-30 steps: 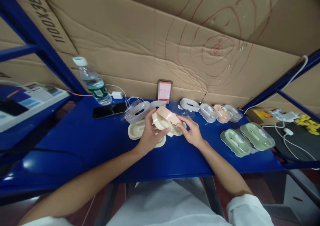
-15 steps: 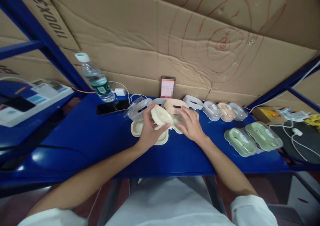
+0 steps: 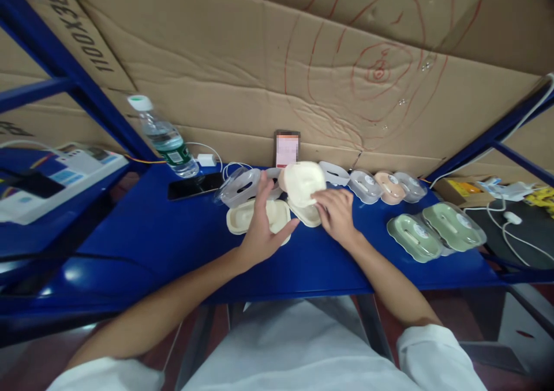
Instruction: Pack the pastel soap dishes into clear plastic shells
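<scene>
My right hand pinches the lower edge of a cream, rounded shallow plastic dish, which is held up and tilted above the table. Beneath it, another cream plastic piece lies partly hidden. My left hand is open, thumb and fingers apart, over a longer cream plastic tray and covering its middle; I cannot tell whether it touches the tray. Just behind the raised dish, a peach-coloured piece shows only a sliver.
Translucent grey boxes and a peach box line the back. Two green boxes with clear covers sit to the right. A water bottle, a black phone and an upright phone stand or lie towards the back.
The cream dish has passed from my left hand to my right, moving right and turning its broad face towards me. My left hand has let go and opened.
</scene>
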`<state>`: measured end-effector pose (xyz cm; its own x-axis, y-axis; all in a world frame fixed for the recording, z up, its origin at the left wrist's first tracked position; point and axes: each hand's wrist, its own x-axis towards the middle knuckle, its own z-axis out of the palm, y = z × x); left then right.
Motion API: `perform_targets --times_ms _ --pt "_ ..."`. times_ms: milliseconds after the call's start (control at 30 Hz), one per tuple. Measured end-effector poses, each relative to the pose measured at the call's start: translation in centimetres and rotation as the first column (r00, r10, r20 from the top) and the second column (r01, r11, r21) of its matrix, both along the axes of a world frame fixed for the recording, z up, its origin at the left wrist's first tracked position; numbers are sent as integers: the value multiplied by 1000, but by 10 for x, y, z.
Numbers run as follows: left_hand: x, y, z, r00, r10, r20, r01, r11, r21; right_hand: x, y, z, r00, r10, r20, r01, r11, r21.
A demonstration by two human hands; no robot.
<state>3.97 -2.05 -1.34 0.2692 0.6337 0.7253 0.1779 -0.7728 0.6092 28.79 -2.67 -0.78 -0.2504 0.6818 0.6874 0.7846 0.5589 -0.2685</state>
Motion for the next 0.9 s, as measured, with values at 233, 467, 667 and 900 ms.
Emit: perform_targets --times_ms 233,467,667,900 --pt "2 -3 0 992 43 -120 -32 995 90 42 39 27 926 -256 277 285 956 -69" --pt "5 -11 -5 926 27 -377 30 989 145 103 28 38 711 -538 454 700 602 -383" --pt "8 -12 -9 833 -34 -552 193 953 233 116 12 44 635 -524 568 763 309 -568" --pt "8 -11 -10 815 -111 -569 255 950 179 94 4 42 759 -483 437 635 402 -659"
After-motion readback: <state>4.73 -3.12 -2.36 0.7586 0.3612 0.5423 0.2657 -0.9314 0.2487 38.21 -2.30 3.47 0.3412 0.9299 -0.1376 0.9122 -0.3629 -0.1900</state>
